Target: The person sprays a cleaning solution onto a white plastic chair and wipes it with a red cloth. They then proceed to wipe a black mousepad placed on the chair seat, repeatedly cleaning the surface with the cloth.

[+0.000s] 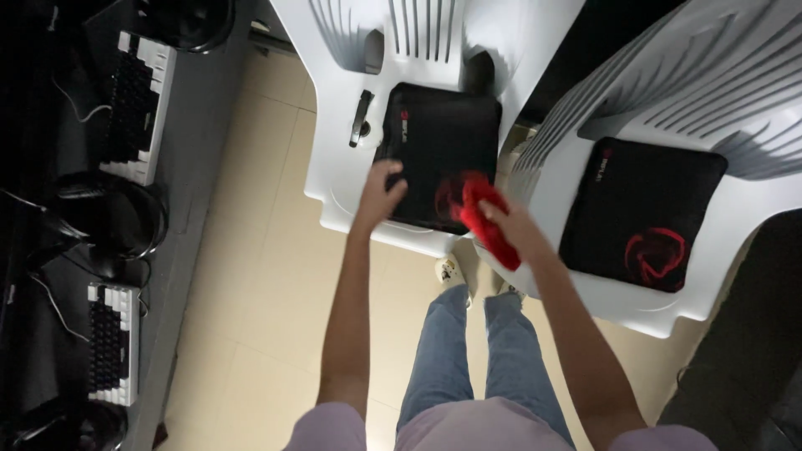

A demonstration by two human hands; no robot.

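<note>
Lying flat on a white plastic chair [351, 179], a black mouse pad [434, 138] is pinned at its near-left edge by the left hand [380, 194]. A red cloth [489, 219] is clamped in the right hand [518, 230], at the pad's near-right corner, the hands apart.

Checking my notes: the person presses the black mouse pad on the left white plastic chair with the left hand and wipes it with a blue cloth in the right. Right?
Not quite: the head view shows a red cloth, not blue; the rest holds.
</note>
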